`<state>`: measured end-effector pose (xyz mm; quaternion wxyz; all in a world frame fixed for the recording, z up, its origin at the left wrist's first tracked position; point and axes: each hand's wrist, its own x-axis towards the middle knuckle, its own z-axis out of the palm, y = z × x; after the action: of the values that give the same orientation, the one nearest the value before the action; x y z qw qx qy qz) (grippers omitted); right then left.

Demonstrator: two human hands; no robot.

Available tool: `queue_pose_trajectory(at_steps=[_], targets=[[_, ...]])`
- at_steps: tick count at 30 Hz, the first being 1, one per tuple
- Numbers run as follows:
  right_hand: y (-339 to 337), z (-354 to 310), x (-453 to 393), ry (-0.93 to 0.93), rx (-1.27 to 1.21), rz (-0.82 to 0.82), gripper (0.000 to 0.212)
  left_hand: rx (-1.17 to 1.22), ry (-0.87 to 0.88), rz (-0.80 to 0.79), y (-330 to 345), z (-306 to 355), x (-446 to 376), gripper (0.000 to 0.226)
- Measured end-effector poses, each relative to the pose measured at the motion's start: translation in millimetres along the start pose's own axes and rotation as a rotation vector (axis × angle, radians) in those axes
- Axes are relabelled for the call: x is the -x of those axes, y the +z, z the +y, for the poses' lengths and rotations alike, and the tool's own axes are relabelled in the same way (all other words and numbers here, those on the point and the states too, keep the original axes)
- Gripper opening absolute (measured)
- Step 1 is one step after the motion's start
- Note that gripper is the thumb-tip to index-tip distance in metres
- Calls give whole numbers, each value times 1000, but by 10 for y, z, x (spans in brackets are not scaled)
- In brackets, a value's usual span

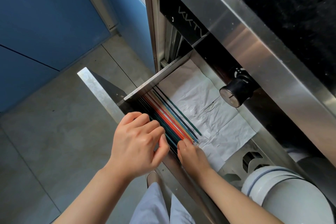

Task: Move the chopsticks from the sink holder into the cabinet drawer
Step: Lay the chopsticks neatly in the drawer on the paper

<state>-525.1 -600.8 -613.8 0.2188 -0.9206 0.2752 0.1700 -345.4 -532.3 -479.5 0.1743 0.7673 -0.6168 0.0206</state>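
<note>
A bundle of coloured chopsticks, orange, teal, tan and dark ones, lies lengthwise along the left side of the open steel cabinet drawer, partly on its white paper liner. My left hand is over the drawer's left edge, its curled fingers round the leftmost dark chopsticks. My right hand reaches in from below and touches the near ends of the sticks; its fingers are tucked under and hidden.
The drawer's steel front panel juts out to the left over a grey tiled floor. A black stove knob overhangs the drawer's right side. A white bowl with a blue rim sits at the lower right. Blue wall panels stand on the left.
</note>
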Motion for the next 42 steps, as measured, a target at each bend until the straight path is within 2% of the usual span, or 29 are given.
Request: queue_pose_trajectory(at_steps=[5, 8, 11, 14, 17, 20, 21, 24, 29, 31, 36, 42], targets=[[56, 31, 58, 4, 55, 36, 33, 5, -9, 1, 0, 1, 7, 33], [61, 38, 112, 58, 6, 46, 33, 0, -12, 0, 2, 1, 12, 33], [51, 19, 146, 97, -35, 42, 21, -4, -10, -4, 1, -2, 13, 33], [64, 3, 154, 248, -209, -9, 28, -1, -9, -6, 2, 0, 14, 33], [86, -26, 124, 399, -393, -19, 28, 1, -12, -9, 4, -4, 17, 34], [99, -40, 91, 476, -524, -3, 43, -4, -15, -6, 6, -5, 14, 35], [94, -46, 80, 493, -557, 6, 42, -5, -16, -6, 8, -4, 15, 35], [69, -44, 54, 504, -593, 11, 17, -12, -12, -10, 12, 1, 18, 36], [26, -5, 44, 437, -543, 41, 15, -9, -9, -9, 4, -1, 8, 35], [-23, 14, 69, 361, -506, 85, 14, -5, -5, -3, 2, 2, 5, 32], [-234, 184, 188, 229, -513, 316, 8, -3, -8, -5, 0, 1, 15, 31], [-431, 433, 229, 348, -561, 563, 5, -1, -10, 0, 0, 6, 4, 30]])
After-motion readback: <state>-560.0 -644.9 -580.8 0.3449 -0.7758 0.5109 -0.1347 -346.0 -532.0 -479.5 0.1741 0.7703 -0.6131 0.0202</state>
